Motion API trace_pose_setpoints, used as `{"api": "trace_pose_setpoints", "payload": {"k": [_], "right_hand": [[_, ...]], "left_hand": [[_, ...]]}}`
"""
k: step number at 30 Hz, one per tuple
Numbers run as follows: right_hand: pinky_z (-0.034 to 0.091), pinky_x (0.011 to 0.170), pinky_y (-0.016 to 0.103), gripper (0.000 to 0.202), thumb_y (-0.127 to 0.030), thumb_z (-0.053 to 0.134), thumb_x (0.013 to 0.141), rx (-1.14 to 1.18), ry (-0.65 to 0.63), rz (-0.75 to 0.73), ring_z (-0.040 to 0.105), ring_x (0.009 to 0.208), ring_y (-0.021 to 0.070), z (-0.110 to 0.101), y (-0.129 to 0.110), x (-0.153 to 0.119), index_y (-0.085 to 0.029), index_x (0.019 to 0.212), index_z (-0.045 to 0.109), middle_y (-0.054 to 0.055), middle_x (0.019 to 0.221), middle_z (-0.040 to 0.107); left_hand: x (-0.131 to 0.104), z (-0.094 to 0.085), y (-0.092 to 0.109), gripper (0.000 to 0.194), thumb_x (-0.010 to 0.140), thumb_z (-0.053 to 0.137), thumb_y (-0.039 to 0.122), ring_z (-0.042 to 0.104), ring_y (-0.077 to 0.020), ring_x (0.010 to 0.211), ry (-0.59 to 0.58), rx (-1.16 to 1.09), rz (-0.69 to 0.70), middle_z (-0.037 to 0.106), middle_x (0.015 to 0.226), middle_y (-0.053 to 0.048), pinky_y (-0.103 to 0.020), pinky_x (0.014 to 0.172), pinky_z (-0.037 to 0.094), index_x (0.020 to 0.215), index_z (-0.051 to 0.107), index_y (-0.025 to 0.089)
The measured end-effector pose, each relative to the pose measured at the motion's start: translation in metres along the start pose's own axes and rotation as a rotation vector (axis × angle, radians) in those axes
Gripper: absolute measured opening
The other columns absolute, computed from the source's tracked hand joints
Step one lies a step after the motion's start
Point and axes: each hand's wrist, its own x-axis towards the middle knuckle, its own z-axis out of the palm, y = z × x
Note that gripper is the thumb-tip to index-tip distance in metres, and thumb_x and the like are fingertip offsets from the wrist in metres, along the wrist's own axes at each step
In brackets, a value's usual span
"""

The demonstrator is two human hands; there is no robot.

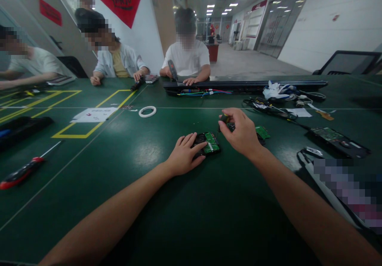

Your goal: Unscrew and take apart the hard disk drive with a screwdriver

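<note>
A hard drive with a green circuit board facing up lies flat on the table. My left hand rests over its left part, fingers spread, with the index finger reaching onto the board. In my right hand the fingers are closed around a small screwdriver with a dark and yellow handle. Its thin shaft points down toward the drive's right edge; whether the tip touches a screw is too small to tell. Just behind my right hand a second green circuit board is partly hidden.
A red-and-black screwdriver and a white tape roll lie to the left. Another hard drive sits right, near cables and white gloves. A long black bar spans the far side, where a co-worker holds a power tool.
</note>
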Motion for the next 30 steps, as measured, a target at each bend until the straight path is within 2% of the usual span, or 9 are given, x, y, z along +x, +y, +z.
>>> {"api": "trace_pose_setpoints", "payload": {"k": [4,11,17,22,26,30], "right_hand": [[0.059,0.082,0.047,0.021,-0.032,0.063,0.096,-0.004,-0.019,0.012,0.069,0.092,0.0281,-0.0003,-0.0002,-0.0004,-0.022,0.115,0.06,0.013,0.111,0.07],[0.058,0.085,0.047,0.025,-0.025,0.057,0.097,-0.045,-0.019,-0.05,0.068,0.096,0.0282,-0.0022,-0.0015,0.0015,-0.021,0.122,0.061,0.013,0.113,0.069],[0.059,0.082,0.045,0.022,-0.031,0.065,0.095,-0.017,0.017,0.022,0.07,0.093,0.0276,0.0003,0.0006,-0.0001,-0.021,0.113,0.06,0.013,0.111,0.07],[0.058,0.079,0.046,0.022,-0.037,0.063,0.098,-0.026,-0.021,0.019,0.07,0.086,0.0268,-0.0012,-0.001,-0.0003,-0.023,0.114,0.06,0.011,0.104,0.072],[0.06,0.082,0.048,0.025,-0.031,0.059,0.098,-0.041,-0.024,-0.028,0.071,0.09,0.0275,-0.0017,-0.0025,0.0,-0.021,0.121,0.061,0.013,0.11,0.072],[0.062,0.081,0.047,0.037,-0.024,0.059,0.094,-0.027,-0.045,-0.031,0.071,0.095,0.0282,0.001,-0.0001,-0.0013,-0.02,0.131,0.058,0.016,0.123,0.069]], "left_hand": [[-0.0002,-0.0002,-0.0001,0.055,0.102,0.057,0.05,0.03,-0.0393,0.155,0.005,-0.021,-0.004,0.03,0.17,-0.014,-0.064,0.12,0.029,0.154,0.05,0.033],[0.0001,0.0008,-0.0004,0.056,0.102,0.058,0.051,0.029,-0.0388,0.155,0.001,-0.022,-0.012,0.03,0.17,-0.013,-0.063,0.121,0.028,0.155,0.05,0.034],[-0.0001,0.0002,-0.0005,0.055,0.103,0.057,0.05,0.029,-0.0386,0.155,-0.006,-0.017,-0.009,0.029,0.17,-0.014,-0.063,0.121,0.028,0.155,0.05,0.033],[-0.0002,0.0001,-0.0006,0.055,0.102,0.058,0.05,0.029,-0.0392,0.155,0.003,-0.025,-0.008,0.029,0.17,-0.014,-0.064,0.12,0.028,0.154,0.05,0.033],[-0.0004,0.0001,-0.0005,0.055,0.103,0.056,0.05,0.029,-0.0388,0.155,-0.001,-0.01,-0.005,0.029,0.169,-0.015,-0.063,0.121,0.028,0.154,0.05,0.032],[-0.0005,0.0009,-0.0013,0.055,0.102,0.058,0.05,0.029,-0.0386,0.155,0.005,-0.017,-0.009,0.029,0.17,-0.013,-0.063,0.121,0.028,0.154,0.051,0.033]]}}
